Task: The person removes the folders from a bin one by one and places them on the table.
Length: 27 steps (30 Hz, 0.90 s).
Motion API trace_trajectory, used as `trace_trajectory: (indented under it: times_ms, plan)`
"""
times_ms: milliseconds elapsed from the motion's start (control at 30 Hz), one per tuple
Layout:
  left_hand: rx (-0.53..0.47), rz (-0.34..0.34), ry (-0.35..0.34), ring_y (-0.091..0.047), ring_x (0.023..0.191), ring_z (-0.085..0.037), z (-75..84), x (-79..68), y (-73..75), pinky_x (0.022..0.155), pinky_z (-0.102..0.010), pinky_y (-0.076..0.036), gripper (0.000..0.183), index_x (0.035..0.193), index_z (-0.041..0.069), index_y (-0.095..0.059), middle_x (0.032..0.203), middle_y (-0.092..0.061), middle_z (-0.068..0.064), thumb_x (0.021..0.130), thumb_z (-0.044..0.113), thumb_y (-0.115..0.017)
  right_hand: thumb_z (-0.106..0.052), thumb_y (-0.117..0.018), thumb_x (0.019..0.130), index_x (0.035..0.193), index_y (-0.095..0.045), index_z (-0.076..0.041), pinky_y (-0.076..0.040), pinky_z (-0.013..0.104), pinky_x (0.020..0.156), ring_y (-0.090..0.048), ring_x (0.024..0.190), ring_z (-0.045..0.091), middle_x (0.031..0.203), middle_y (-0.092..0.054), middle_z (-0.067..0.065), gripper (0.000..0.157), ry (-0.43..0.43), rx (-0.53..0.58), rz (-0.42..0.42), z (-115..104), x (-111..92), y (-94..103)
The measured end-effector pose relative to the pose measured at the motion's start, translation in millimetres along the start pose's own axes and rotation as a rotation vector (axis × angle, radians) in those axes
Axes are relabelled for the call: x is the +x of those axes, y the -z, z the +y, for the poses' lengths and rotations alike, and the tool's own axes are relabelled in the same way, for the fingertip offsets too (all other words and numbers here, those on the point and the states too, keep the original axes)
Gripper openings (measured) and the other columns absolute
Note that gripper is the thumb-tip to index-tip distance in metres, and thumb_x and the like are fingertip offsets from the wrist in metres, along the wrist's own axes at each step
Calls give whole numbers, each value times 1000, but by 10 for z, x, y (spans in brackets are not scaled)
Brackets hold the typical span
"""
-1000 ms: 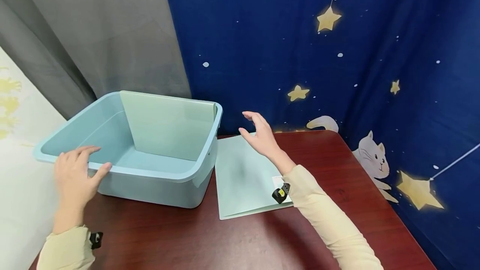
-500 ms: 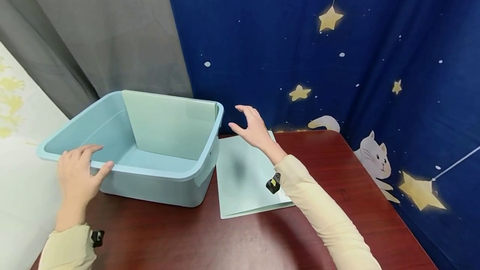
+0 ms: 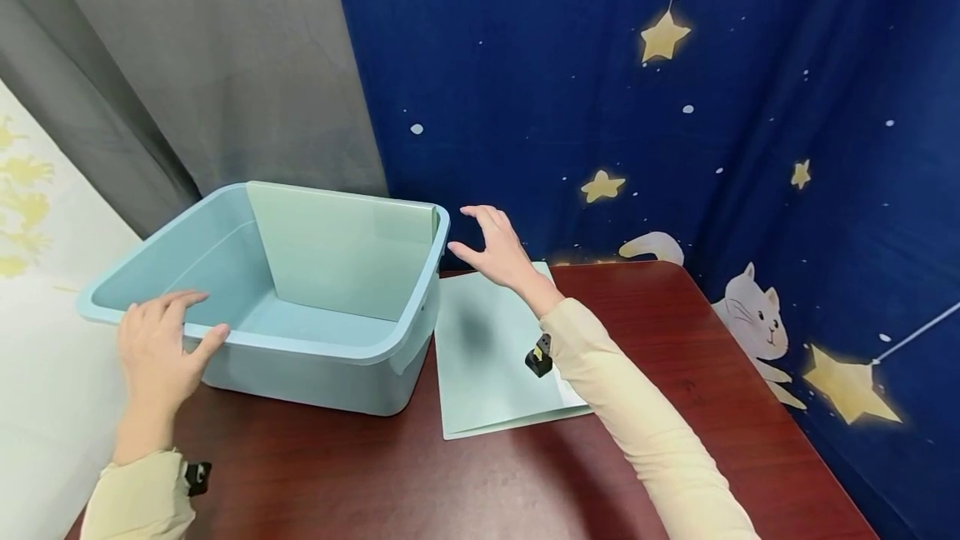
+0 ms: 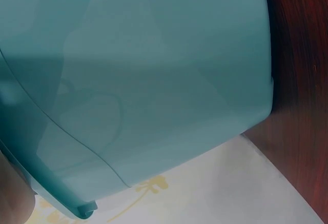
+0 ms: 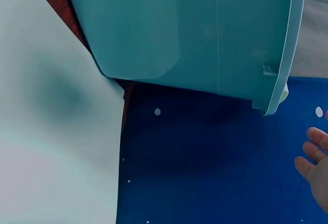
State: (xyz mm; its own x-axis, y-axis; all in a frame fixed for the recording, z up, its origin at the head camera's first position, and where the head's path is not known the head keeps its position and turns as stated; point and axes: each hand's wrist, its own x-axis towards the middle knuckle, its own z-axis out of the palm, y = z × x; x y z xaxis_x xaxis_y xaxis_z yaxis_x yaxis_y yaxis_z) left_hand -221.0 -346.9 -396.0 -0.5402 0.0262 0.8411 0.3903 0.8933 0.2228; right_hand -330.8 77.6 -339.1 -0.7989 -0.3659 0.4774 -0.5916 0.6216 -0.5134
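Note:
A light blue plastic tub (image 3: 300,373) stands at the left of the table in the head view. Inside it, a pale green file folder (image 3: 345,257) leans upright along the back wall. My left hand (image 3: 157,348) rests at the tub's front-left rim, fingers reaching over the inside and thumb spread along the rim. Just beyond the tub's right rim my right hand (image 3: 498,252) hovers with fingers and thumb apart, holding nothing. Beneath it lies a second pale green folder (image 3: 480,357) flat on the table, its white label partly hidden by the sleeve.
The dark red wooden table (image 3: 360,473) ends in an edge at the right. Behind it hang a grey curtain (image 3: 247,65) and a blue star-patterned curtain (image 3: 525,107). White patterned fabric (image 3: 52,357) borders the left side.
My right hand has moved left and slightly up, toward the tub's right rim. The left hand stays at the front-left rim; both folders keep their places.

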Motion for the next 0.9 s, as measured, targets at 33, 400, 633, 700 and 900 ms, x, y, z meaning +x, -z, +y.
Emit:
trace_trajectory:
  times_ms: [33,400,633,700,900]
  plan:
    - [0,2,-2,-46,87,-44,6,3,0,74,-52,-27,80,101,-6,-61,101,-58,-26,77,69,-45,-40,-58,85,134,-41,-10,-30,39,103,-32,128,21,136,-41,6,59,-1,2,-5,-6,15,-3]
    - [-3,-13,-1,-45,89,-45,22,15,7,74,-52,-27,81,103,-7,-61,102,-57,-27,76,68,-46,-40,-58,84,135,-39,-10,-31,38,102,-34,126,20,135,-41,6,62,-43,46,-58,-50,156,-116]
    - [-5,-18,2,-44,90,-45,15,-5,-12,74,-52,-26,80,103,-7,-60,102,-57,-27,76,68,-47,-37,-62,82,136,-37,-10,-34,37,99,-39,121,21,131,-44,10,65,-49,75,-40,-61,219,-171]
    - [-8,-17,2,-44,89,-45,15,-5,-17,74,-52,-26,80,103,-7,-60,102,-57,-27,76,68,-47,-36,-64,82,135,-37,-9,-34,37,99,-40,120,22,130,-45,11,65,-40,66,-40,-61,248,-182]
    - [-16,-12,2,-43,89,-46,14,1,-19,74,-53,-25,81,103,-8,-60,102,-56,-29,77,67,-47,-34,-66,79,134,-38,-6,-34,35,98,-42,117,22,128,-46,11,67,-6,8,-59,-89,352,-226]
